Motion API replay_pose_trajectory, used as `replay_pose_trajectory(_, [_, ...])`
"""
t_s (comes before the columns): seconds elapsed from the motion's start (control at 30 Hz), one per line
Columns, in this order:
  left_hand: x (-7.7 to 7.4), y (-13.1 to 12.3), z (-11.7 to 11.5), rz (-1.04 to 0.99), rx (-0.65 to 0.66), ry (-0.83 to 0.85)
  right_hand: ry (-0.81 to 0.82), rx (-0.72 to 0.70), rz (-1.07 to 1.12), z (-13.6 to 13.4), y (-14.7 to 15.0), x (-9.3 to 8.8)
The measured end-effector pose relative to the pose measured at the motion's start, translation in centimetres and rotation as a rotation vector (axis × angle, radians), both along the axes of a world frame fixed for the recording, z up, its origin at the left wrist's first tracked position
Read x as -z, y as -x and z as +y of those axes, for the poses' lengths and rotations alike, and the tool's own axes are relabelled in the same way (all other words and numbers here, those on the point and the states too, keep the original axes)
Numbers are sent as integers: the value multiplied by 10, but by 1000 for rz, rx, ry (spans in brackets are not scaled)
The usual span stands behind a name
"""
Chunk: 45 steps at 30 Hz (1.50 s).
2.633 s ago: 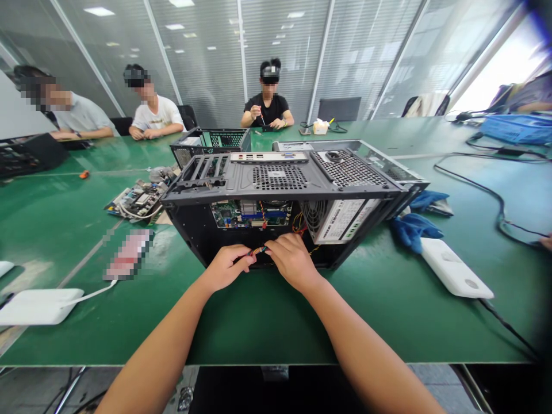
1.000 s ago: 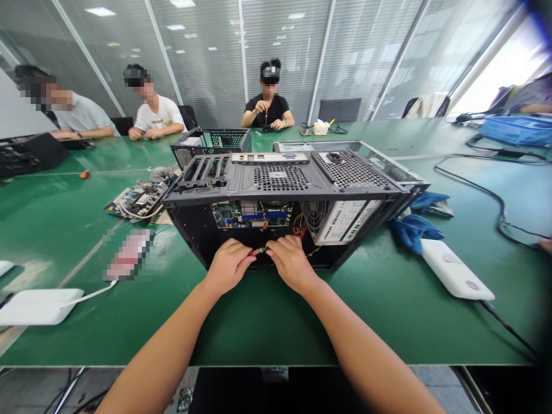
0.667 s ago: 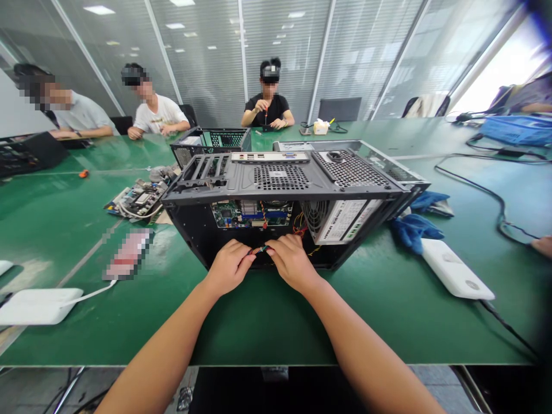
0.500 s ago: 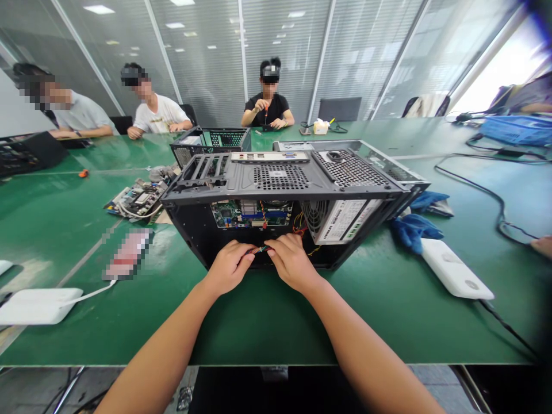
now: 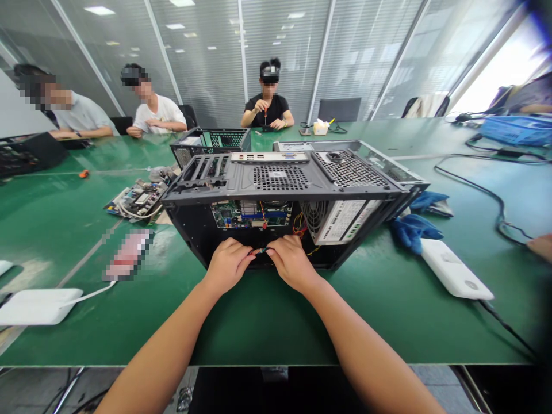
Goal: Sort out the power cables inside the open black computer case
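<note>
Twisted cable bundle (image 5: 259,251) pinched between left grip (image 5: 228,265) and right grip (image 5: 294,261), short span showing. Barely shifted this past second; I'd judge the work remains at this spot. Just beyond the grips: open computer case (image 5: 236,183), motherboard (image 5: 225,214) inside. Power supply (image 5: 345,221) right of them, bench (image 5: 267,322) below.

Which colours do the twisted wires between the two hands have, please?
The twisted wires show red, orange and bluish green, seen best in the head view.
</note>
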State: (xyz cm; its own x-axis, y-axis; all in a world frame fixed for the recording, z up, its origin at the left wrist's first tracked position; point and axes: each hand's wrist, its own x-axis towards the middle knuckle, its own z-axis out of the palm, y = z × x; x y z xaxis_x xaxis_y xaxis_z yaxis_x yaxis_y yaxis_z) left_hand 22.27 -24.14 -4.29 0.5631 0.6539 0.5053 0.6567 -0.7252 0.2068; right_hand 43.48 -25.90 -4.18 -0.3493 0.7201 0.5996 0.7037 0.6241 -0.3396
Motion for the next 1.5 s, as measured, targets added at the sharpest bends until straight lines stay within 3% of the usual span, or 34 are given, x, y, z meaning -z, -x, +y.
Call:
replay_pose_trajectory(0.17, [-1, -1, -1, 30, -41, -44, -1, -1, -14, 1, 0, -1])
replay_pose_trajectory(0.53, [-2, -4, -4, -61, -27, 182, -73, -3, 24, -2, -2, 0])
replay_pose_trajectory(0.73, [0, -2, -1, -50, 24, 134, -80, 11, -11, 1, -2, 3])
replay_pose_trajectory(1.03, [2, -2, -2, -22, -37, -79, -37, 30, -44, 1, -1, 1])
replay_pose_trajectory(1.5, [3, -1, 0, -51, -27, 87, -39, 15, -66, 2, 0, 4])
